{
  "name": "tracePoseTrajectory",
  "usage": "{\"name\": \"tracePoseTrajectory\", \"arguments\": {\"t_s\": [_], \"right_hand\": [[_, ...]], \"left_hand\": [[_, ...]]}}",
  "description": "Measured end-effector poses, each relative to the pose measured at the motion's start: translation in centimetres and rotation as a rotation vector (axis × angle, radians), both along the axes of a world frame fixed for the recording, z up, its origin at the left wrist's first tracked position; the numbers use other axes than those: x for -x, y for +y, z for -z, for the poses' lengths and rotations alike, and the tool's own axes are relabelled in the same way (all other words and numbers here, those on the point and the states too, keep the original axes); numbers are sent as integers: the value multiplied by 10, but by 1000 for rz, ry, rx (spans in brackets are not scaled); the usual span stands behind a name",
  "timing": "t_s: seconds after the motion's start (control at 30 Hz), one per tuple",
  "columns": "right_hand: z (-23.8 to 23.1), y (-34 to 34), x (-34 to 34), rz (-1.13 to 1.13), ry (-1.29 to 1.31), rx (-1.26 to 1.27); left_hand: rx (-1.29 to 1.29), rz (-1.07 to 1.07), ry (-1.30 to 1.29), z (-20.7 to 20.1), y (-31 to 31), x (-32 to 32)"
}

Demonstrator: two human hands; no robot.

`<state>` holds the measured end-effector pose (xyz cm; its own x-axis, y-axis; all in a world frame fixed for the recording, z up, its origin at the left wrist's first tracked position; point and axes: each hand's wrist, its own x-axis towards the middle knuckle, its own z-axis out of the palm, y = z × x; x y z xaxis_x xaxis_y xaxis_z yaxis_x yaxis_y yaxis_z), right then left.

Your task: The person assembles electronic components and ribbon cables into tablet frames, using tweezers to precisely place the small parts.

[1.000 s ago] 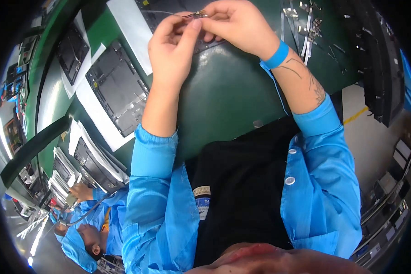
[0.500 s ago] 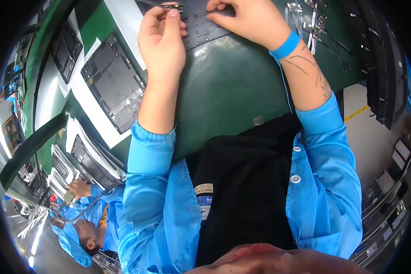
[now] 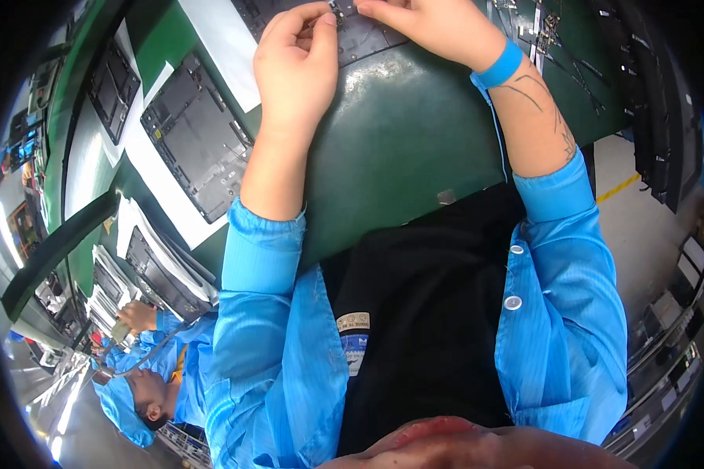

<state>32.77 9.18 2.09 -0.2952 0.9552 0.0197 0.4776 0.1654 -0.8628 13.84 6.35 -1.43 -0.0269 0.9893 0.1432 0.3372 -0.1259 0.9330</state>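
Note:
My left hand (image 3: 297,66) is closed in a pinch at the top edge of the view, over a dark laptop-like casing (image 3: 371,48). Between its fingertips a small electronic part (image 3: 337,11) shows only partly. My right hand (image 3: 446,30), with a blue wrist strap (image 3: 502,64), reaches in from the other side, thumb tip close to the left fingertips. Its fingers are bent together and partly cut off by the frame edge, so whatever they pinch is hidden. The casing lies on the green table (image 3: 399,148), below both hands.
Another dark casing (image 3: 199,137) lies on white sheets to the left, with a third casing (image 3: 113,90) beyond. Small boards with cables (image 3: 551,35) lie at the upper right. A black curved bar (image 3: 59,246) crosses the left side. A co-worker in blue (image 3: 156,383) sits at lower left.
My left hand has shifted slightly right and its fingers have curled further round the small part. Its fingertips and my right thumb are now closer together.

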Motion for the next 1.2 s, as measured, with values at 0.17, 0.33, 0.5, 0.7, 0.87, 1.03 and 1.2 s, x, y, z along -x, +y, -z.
{"name": "tracePoseTrajectory", "arguments": {"t_s": [0.17, 0.33, 0.5, 0.7, 0.87, 1.03, 1.2], "right_hand": [[-4, -9, -5, -88, 324, -92], [2, -4, 0, -5, 48, -13], [6, -3, 0, -20, 61, 20], [12, -1, -4, -38, 109, -23], [11, -2, -2, -43, 80, -20], [11, 0, -3, -38, 35, -44], [8, 0, -4, -77, 40, -10]], "left_hand": [[9, 19, 26, 5, -2, 3], [8, 36, 91, -6, -2, -4], [56, 73, -34, -2, -2, -4], [78, 90, -74, -6, -1, -5], [106, 93, -118, 0, -2, -3], [125, 88, -134, -1, -1, -5], [100, 85, -19, -9, -2, -3]]}}
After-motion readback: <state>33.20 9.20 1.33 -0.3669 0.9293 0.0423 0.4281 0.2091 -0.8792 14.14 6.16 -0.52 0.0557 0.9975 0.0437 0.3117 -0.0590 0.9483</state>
